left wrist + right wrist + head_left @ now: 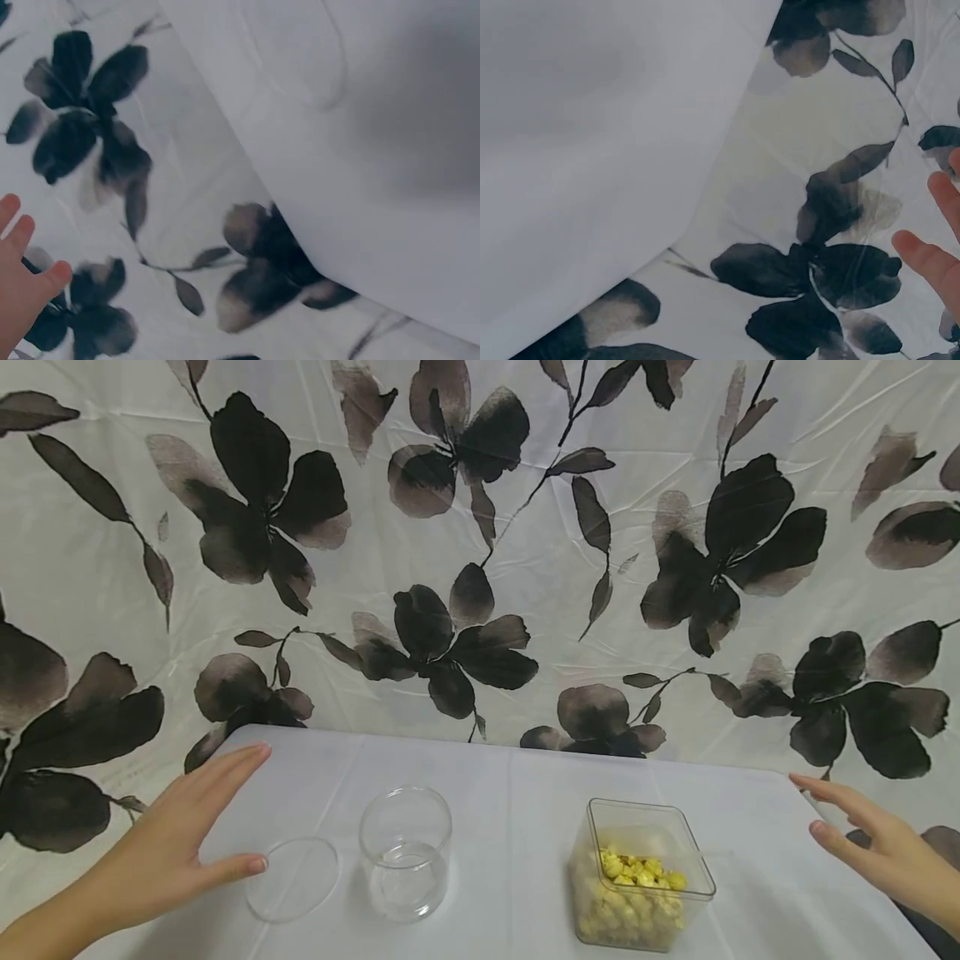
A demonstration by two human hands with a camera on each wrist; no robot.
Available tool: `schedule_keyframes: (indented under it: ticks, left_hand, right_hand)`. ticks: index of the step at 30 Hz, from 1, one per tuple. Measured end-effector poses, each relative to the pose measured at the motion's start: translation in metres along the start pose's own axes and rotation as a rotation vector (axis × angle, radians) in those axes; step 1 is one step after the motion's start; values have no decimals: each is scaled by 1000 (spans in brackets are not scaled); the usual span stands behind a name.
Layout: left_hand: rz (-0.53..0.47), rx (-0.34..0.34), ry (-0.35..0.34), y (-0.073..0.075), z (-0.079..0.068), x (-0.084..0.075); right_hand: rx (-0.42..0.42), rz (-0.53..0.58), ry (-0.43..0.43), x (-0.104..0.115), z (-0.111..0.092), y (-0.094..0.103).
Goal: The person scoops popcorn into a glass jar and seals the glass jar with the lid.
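Left grip (21, 286) partly outside wrist view

Disc (293, 879), jar (406, 856), tub (637, 877) on white table (510, 852)

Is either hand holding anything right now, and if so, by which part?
Nothing is held: the left hand and the right hand are both empty.

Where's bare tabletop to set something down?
On the white table: between the clear jar and the popcorn box; also between the box and the table's right edge, short of the right hand. Crowded: left side, clear disc close beside the jar, left hand near it.
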State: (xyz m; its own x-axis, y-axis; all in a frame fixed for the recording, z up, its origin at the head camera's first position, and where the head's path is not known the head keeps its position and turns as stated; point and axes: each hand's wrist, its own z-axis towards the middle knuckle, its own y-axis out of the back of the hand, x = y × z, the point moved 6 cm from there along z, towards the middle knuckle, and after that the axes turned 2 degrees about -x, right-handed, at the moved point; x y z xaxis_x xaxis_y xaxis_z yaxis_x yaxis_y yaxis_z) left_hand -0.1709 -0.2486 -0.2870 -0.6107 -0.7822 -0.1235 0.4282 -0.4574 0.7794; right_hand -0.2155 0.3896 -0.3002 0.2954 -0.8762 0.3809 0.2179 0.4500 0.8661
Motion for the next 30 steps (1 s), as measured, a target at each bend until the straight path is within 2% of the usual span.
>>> schedule_keyframes:
  ticks: [5,10,13,20,24,30]
  left_hand:
    - [-128,2,68,-2,13,-24]
    - [-214,9,107,-11,26,-47]
    - [-246,38,115,-21,32,-59]
    - [-318,118,2,-44,38,-94]
    - [-412,129,26,-62,44,-112]
    - [-602,143,103,-105,55,-137]
  right_hand:
    - [-47,72,56,6,3,2]
    - [-57,59,90,14,9,7]
    - [-63,43,111,21,11,9]
    - [-8,57,149,35,15,3]
    - [28,49,151,41,17,0]
    - [84,134,239,57,21,-4]
